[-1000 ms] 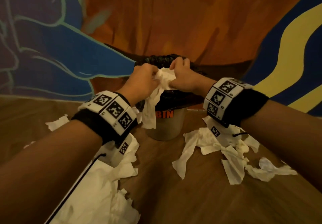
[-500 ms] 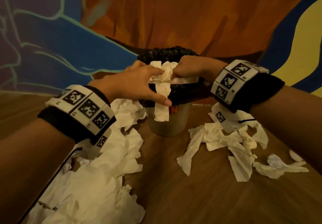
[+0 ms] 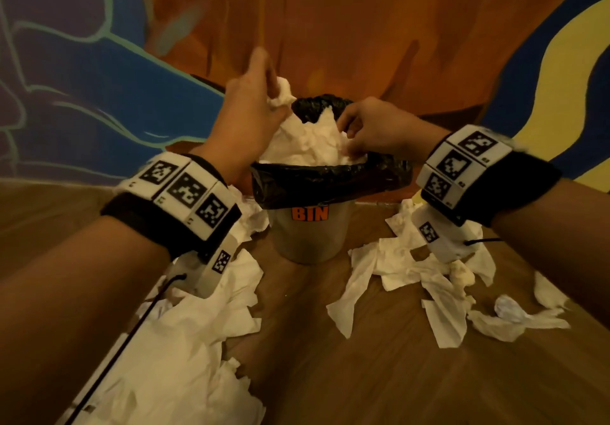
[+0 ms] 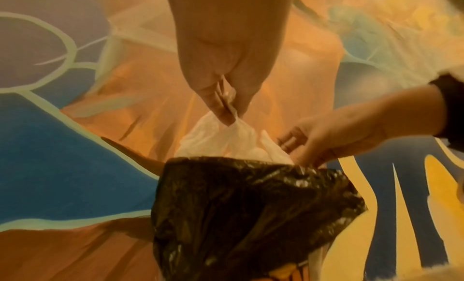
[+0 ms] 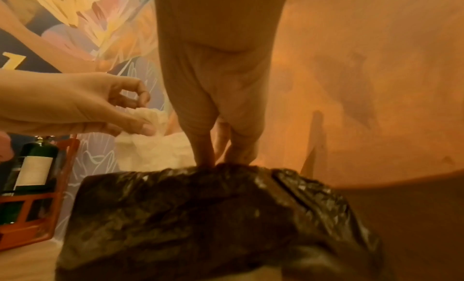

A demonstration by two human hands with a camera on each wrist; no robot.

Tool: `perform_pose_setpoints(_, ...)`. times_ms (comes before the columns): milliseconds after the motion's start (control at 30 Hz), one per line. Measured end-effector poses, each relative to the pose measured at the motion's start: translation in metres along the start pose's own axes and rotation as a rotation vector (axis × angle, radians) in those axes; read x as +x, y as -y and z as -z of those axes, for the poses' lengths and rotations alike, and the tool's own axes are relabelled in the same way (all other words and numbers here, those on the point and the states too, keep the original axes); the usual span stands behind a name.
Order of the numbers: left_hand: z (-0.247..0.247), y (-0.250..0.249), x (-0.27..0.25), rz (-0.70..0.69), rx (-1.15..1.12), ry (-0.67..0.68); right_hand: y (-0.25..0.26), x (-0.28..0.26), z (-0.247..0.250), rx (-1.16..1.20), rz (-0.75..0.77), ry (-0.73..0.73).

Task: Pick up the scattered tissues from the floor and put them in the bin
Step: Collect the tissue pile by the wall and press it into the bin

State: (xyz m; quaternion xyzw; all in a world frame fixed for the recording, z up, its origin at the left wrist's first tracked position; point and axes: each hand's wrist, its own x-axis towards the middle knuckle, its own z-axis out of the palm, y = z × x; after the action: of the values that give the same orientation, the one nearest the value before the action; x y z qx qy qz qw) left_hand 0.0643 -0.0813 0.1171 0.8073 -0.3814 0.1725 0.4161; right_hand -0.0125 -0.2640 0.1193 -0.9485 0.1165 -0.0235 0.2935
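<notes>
A metal bin (image 3: 308,239) with a black liner (image 3: 330,180) and an orange BIN label stands on the wooden floor against the painted wall. A white tissue wad (image 3: 307,144) heaps out of its mouth. My left hand (image 3: 274,94) is above the bin's left side and pinches the wad's top corner between thumb and fingers (image 4: 229,114). My right hand (image 3: 346,140) sits at the right rim with curled fingers on the wad's edge. In the right wrist view its fingertips (image 5: 208,156) dip behind the liner (image 5: 200,215), partly hidden.
Several torn tissues lie on the floor left of the bin (image 3: 185,342) and right of it (image 3: 412,269). The mural wall (image 3: 330,28) rises close behind the bin. A dark bottle (image 5: 32,166) stands in an orange crate (image 5: 37,215) farther off.
My left hand has risen from the bin's front rim to above it, lifting the strip that hung over the front. The right hand stays at the right rim.
</notes>
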Motion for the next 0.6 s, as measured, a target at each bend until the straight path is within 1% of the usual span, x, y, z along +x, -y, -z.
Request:
perform_pose_setpoints(67,-0.013,0.001,0.000,0.013,0.181,0.112,0.003,0.003,-0.011,0.038,0.061,-0.053)
perform_pose_setpoints(133,-0.023,0.003,-0.001,0.059,0.274,0.283,0.007,0.005,-0.020,-0.042,0.160,-0.040)
perform_pose_setpoints(200,-0.031,0.004,-0.006,0.114,0.351,0.503,0.014,0.006,-0.029,-0.200,0.216,0.045)
perform_pose_setpoints(233,-0.034,0.004,-0.009,0.121,0.430,0.585,0.018,0.007,-0.032,-0.279,0.206,0.108)
perform_pose_setpoints(267,-0.036,0.004,-0.011,0.120,0.509,0.625,0.020,0.007,-0.034,-0.339,0.175,0.172)
perform_pose_setpoints(300,-0.037,0.005,-0.013,0.118,0.578,0.635,0.023,0.007,-0.035,-0.367,0.133,0.222)
perform_pose_setpoints(333,-0.036,0.005,-0.014,0.105,0.625,0.616,0.026,0.007,-0.034,-0.357,0.100,0.252)
perform_pose_setpoints(400,-0.034,0.003,-0.014,0.046,0.660,0.526,0.027,0.006,-0.024,-0.194,0.067,0.233)
perform_pose_setpoints(433,-0.033,0.002,-0.013,0.016,0.664,0.462,0.025,0.004,-0.016,-0.077,0.059,0.193)
perform_pose_setpoints(500,-0.031,-0.002,-0.012,0.002,0.624,0.274,0.015,-0.005,0.001,0.093,0.058,0.063)
perform_pose_setpoints(567,-0.029,-0.011,-0.015,-0.011,0.599,0.089,0.000,-0.020,0.019,0.141,0.122,-0.078)
perform_pose_setpoints(600,-0.029,-0.017,-0.018,-0.049,0.613,0.018,-0.009,-0.028,0.026,0.147,0.162,-0.127)
